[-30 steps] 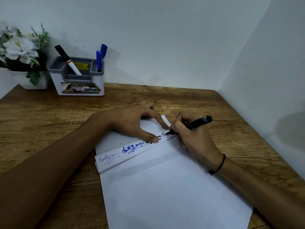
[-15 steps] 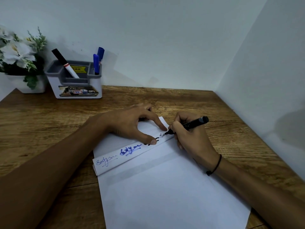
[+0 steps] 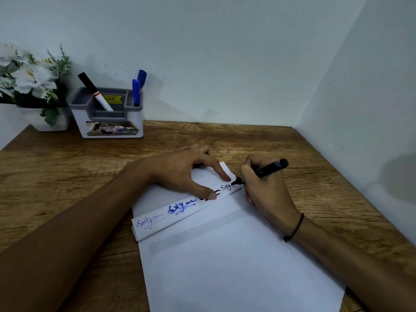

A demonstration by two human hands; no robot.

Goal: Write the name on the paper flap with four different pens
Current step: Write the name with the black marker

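A white sheet of paper point(image 3: 225, 266) lies on the wooden desk with its top folded into a flap point(image 3: 162, 219). The flap carries a thin blue name at its left end, a thick blue one beside it, a thick black one partly under my thumb, and thin black letters at its right end. My left hand point(image 3: 186, 172) presses the flap flat with thumb and forefinger spread. My right hand point(image 3: 263, 188) grips a black pen point(image 3: 267, 170), its tip touching the flap's right end just past the last black letters.
A grey and white pen holder point(image 3: 108, 118) stands at the back left with a black-capped marker point(image 3: 94, 91) and two blue pens point(image 3: 137, 88). A white flower pot point(image 3: 45, 118) sits left of it. Walls close the back and right sides of the desk point(image 3: 67, 167).
The black pen tip has crept to the right along the flap, and the thin black writing has grown by a couple of letters. My left hand stays pressed on the flap.
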